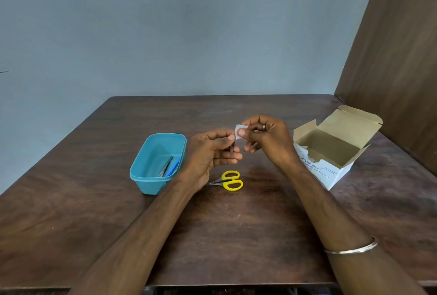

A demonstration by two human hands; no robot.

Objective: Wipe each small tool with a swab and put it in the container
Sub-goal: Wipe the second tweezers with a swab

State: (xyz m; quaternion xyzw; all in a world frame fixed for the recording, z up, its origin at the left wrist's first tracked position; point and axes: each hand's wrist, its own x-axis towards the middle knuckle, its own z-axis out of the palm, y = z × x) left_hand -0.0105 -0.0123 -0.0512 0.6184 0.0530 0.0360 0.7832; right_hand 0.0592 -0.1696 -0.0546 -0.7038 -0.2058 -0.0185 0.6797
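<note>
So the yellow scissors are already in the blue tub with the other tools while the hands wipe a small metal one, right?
Not quite. The head view shows the yellow scissors lying on the table, beside the blue tub, not in it. The rest holds: other tools lie in the tub, the left hand holds a small metal tool, and the right hand pinches the swab on it.

I sit at a dark wood-grain table (236,235) whose far edge meets a plain blue-grey wall (165,29), matte and evenly lit without hard shadows, while a brown wood-grain panel (402,63) rises on my right, forming the corner with that wall.
</note>
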